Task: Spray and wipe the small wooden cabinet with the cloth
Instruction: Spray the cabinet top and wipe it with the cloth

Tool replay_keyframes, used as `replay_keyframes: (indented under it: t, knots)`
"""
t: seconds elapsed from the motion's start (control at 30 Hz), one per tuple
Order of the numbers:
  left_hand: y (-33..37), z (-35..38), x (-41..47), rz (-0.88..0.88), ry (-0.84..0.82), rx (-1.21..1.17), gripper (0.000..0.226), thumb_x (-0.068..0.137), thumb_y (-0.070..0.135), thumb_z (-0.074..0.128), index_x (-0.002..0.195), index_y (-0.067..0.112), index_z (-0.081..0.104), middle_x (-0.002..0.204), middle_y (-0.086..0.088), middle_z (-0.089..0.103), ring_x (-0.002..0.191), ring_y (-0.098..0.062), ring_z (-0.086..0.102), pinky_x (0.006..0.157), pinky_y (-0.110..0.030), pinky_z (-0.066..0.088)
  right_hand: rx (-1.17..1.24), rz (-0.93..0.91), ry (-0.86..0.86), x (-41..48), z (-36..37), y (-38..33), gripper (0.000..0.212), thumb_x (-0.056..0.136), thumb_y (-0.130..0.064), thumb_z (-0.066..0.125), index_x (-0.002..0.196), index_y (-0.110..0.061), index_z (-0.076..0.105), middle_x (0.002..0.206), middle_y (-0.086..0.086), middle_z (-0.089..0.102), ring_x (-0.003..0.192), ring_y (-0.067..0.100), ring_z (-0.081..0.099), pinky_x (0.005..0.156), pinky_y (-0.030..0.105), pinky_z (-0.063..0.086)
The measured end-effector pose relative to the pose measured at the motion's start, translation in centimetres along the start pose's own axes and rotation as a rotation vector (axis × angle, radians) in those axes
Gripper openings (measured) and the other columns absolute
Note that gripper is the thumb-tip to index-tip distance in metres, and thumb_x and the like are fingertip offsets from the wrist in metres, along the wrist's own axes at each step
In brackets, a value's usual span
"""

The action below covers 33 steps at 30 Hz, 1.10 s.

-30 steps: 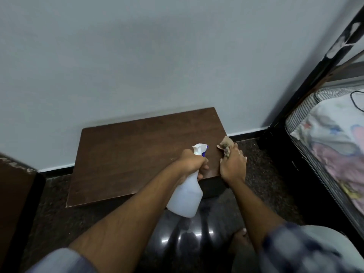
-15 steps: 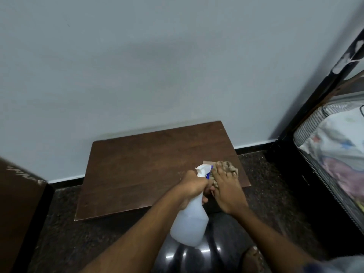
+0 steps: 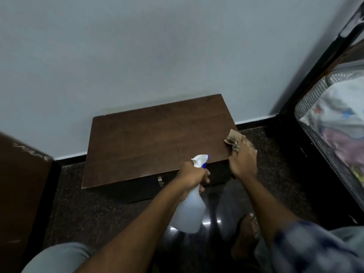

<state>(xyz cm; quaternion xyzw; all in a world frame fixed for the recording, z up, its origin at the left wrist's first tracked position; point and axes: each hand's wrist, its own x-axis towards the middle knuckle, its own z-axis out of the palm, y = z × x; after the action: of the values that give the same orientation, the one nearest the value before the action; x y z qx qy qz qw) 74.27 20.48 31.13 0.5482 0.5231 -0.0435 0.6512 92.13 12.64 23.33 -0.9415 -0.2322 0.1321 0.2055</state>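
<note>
The right hand's fingers (image 3: 248, 147) are curled down over a crumpled tan cloth (image 3: 233, 139), pressing it against the far right corner of the small wooden cabinet (image 3: 153, 142), right of the frame's centre; part of the cloth pokes out beyond the fingertips toward the upper left. The right hand (image 3: 243, 162) itself lies over the cabinet's right edge, its forearm running down to a checked sleeve (image 3: 307, 245) at the lower right. The left hand's fingers (image 3: 204, 177) are closed round the neck of a translucent spray bottle (image 3: 190, 211), whose white and blue nozzle (image 3: 201, 160) rises above the left hand (image 3: 192, 177) just in front of the cabinet's near edge, at mid-frame. The cabinet stands on a dark speckled floor (image 3: 98, 213) against a pale wall (image 3: 157, 52), with a small metal handle (image 3: 160, 181) on its front. A bare foot (image 3: 246, 233) rests on the floor below the bottle. A bed (image 3: 338, 123) with patterned bedding fills the right edge, and dark wooden furniture (image 3: 21, 184) the left.
</note>
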Motion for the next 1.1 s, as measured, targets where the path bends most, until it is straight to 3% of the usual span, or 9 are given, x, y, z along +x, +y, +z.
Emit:
replay_keyframes:
  t: [0.17,0.3,0.33,0.47,0.6,0.67,0.8,0.97,1.1]
  knots:
    - [-1.9,-0.7,-0.5,-0.008,0.080,-0.132,0.036,0.073,0.005,0.060,0.109,0.008,0.065,0.106,-0.020,0.075,0.049,-0.024,0.058,0.058,-0.034,0.051,-0.227,-0.692,-0.220,-3.7,2.5,-2.2,0.069,0.094,-0.036,0.050,0.157,-0.016,0.031,0.162,0.008,0.031,0.146,0.027,0.031,0.124,0.043,0.019]
    - [-3.4,-2.5,-0.1,-0.009,0.196,-0.182,0.029,0.086,0.008,0.062,0.114,0.009,0.067,0.110,-0.016,0.073,0.054,-0.022,0.062,0.066,-0.036,0.056,-0.241,-0.096,0.023,-1.8,2.0,-2.9,0.061,0.096,-0.030,0.050,0.149,-0.003,0.041,0.152,0.022,0.043,0.141,0.039,0.036,0.121,0.051,0.021]
    - [-3.8,-3.0,-0.1,-0.007,0.234,-0.196,0.026,0.087,0.010,0.062,0.112,0.010,0.068,0.108,-0.015,0.074,0.054,-0.022,0.062,0.065,-0.035,0.056,-0.287,-0.154,0.042,-3.2,2.9,-4.3,0.060,0.096,-0.031,0.046,0.149,-0.003,0.040,0.151,0.022,0.043,0.141,0.039,0.036,0.121,0.052,0.020]
    - [-5.1,-5.1,-0.4,-0.018,0.402,-0.260,0.009,0.086,0.015,0.062,0.092,0.020,0.067,0.091,-0.013,0.077,0.045,-0.019,0.062,0.054,-0.028,0.051,-0.309,-0.917,-0.244,-5.4,6.4,-7.5,0.068,0.092,-0.040,0.045,0.156,-0.019,0.034,0.163,0.009,0.031,0.151,0.031,0.027,0.125,0.047,0.015]
    - [-6.9,-8.1,-1.1,-0.056,0.510,-0.358,0.006,0.089,0.016,0.062,0.091,0.021,0.063,0.094,-0.008,0.077,0.048,-0.017,0.065,0.057,-0.030,0.056,-0.234,-0.294,-0.024,-5.1,6.1,-8.8,0.071,0.086,-0.035,0.065,0.147,-0.006,0.044,0.151,0.018,0.046,0.142,0.038,0.038,0.120,0.052,0.028]
    - [-7.9,-9.1,-1.7,-0.051,0.512,-0.386,0.025,0.083,0.008,0.060,0.104,0.017,0.069,0.096,-0.007,0.077,0.052,-0.018,0.066,0.055,-0.030,0.056,-0.288,-0.333,-0.018,-8.3,7.7,-11.5,0.069,0.087,-0.038,0.062,0.145,-0.004,0.047,0.150,0.017,0.046,0.141,0.038,0.037,0.122,0.051,0.024]
    - [-10.1,-10.4,-2.8,-0.059,0.588,-0.383,0.034,0.075,0.012,0.062,0.105,0.002,0.075,0.069,-0.005,0.074,0.047,-0.020,0.062,0.046,-0.031,0.053,-0.109,-0.894,-0.363,-11.4,10.1,-14.7,0.071,0.088,-0.045,0.042,0.153,-0.017,0.041,0.160,0.011,0.036,0.147,0.032,0.032,0.123,0.042,0.020]
    - [-12.0,-12.7,-4.7,-0.102,0.592,-0.495,0.021,0.085,0.000,0.060,0.099,0.008,0.073,0.093,-0.011,0.076,0.060,-0.021,0.066,0.046,-0.027,0.052,-0.238,-0.359,-0.044,-13.0,10.4,-16.2,0.066,0.086,-0.025,0.067,0.144,-0.001,0.048,0.149,0.020,0.048,0.137,0.041,0.042,0.116,0.052,0.032]
    - [-13.0,-14.0,-6.0,-0.046,0.679,-0.562,0.023,0.078,0.005,0.060,0.093,0.018,0.071,0.083,-0.008,0.075,0.048,-0.021,0.059,0.048,-0.028,0.049,-0.088,-1.089,-0.396,-15.4,13.4,-20.3,0.061,0.092,-0.027,0.056,0.150,-0.011,0.044,0.155,0.016,0.042,0.143,0.036,0.040,0.119,0.047,0.032]
